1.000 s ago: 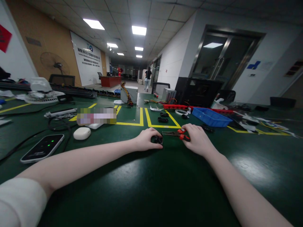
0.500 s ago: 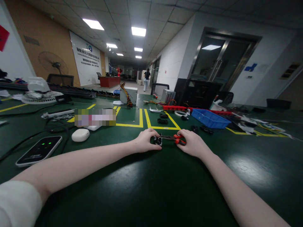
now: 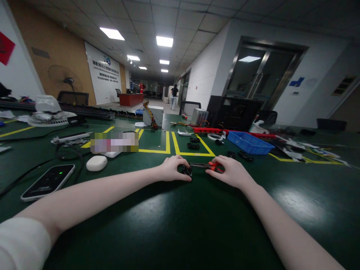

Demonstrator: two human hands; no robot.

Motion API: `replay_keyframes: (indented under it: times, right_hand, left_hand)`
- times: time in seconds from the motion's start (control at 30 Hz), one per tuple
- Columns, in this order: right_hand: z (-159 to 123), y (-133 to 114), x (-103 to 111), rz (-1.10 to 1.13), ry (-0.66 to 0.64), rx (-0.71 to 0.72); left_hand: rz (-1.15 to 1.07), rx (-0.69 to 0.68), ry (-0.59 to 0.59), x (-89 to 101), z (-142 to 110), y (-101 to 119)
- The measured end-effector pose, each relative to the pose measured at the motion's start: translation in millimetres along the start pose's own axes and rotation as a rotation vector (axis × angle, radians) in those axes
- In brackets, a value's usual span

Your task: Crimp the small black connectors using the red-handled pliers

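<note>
Between the thumb and fingers of my left hand (image 3: 174,168) is a small black part (image 3: 186,170), its exact kind too small to make out. My right hand (image 3: 232,170) grips red-and-black handled pliers (image 3: 215,167). Their narrow metal jaws point left and reach the upper edge of the black part; whether they pinch it cannot be told. Both hands are low over the green tabletop (image 3: 174,225). Beyond them, small black pieces (image 3: 193,146) lie inside a yellow taped outline.
A blue bin (image 3: 250,143) stands beyond my right hand, with dark pieces (image 3: 245,155) near it. On the left are a white case (image 3: 96,163), a phone-like device (image 3: 48,182) and black cables. A power supply (image 3: 153,115) stands farther back. A person (image 3: 173,96) is in the distance.
The right hand has moved left with the pliers, bringing it closer to the left hand. The black part has turned within the left fingers, and the plier handles look closer together.
</note>
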State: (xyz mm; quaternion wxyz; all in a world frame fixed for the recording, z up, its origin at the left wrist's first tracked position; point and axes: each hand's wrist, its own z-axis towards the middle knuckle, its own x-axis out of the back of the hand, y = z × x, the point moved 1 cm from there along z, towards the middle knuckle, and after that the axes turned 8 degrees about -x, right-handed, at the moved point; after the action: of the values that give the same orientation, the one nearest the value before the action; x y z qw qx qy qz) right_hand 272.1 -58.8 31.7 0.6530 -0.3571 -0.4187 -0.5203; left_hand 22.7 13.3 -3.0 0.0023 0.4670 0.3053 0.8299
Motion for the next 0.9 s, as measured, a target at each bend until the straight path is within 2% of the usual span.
replay_keyframes:
  times: [0.13, 0.33, 0.9]
  right_hand:
    - [-0.8, -0.9, 2.0, -0.001, 0.001, 0.0]
    - [-1.3, -7.2, 0.4, -0.014, -0.017, 0.024]
    - [0.8, -9.0, -3.2, -0.084, 0.05, 0.033]
  left_hand:
    - [-0.017, -0.071, -0.075, 8.2, 1.0, -2.8]
    - [-0.006, -0.166, -0.053, 8.0, -1.5, -7.5]
    - [0.002, -0.145, -0.045, 7.5, -1.2, -7.4]
